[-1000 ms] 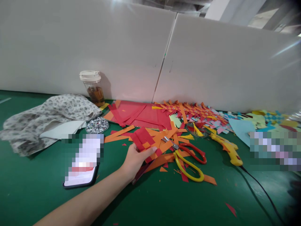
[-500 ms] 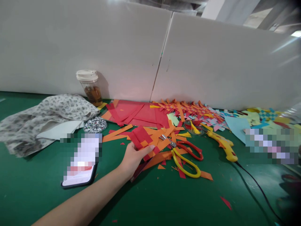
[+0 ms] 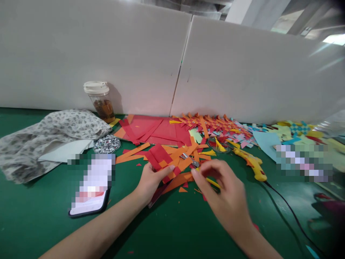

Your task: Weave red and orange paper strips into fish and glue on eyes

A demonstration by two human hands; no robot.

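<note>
My left hand (image 3: pixel 151 180) grips the near edge of a woven piece of red and orange paper strips (image 3: pixel 161 156) lying on the green table (image 3: pixel 175 230). My right hand (image 3: pixel 223 194) is over the handles of the scissors (image 3: pixel 188 160), fingers curled round them; a bit of yellow handle shows under the fingers. The steel blades stick out to the left, on top of loose orange strips. The right hand is slightly smeared by motion.
A phone (image 3: pixel 90 192) lies left of my left arm. Behind it are a dish of googly eyes (image 3: pixel 107 144), a patterned cloth (image 3: pixel 51 133) and a lidded cup (image 3: pixel 101 100). A yellow glue gun (image 3: pixel 250 163) with black cable (image 3: pixel 285 208) lies right. Red sheets (image 3: pixel 159 129) and woven pieces (image 3: pixel 215 126) line the white partition (image 3: pixel 107 54).
My right hand has come into view from the lower right and closed over the scissors' handles. The left hand keeps its hold on the woven piece.
</note>
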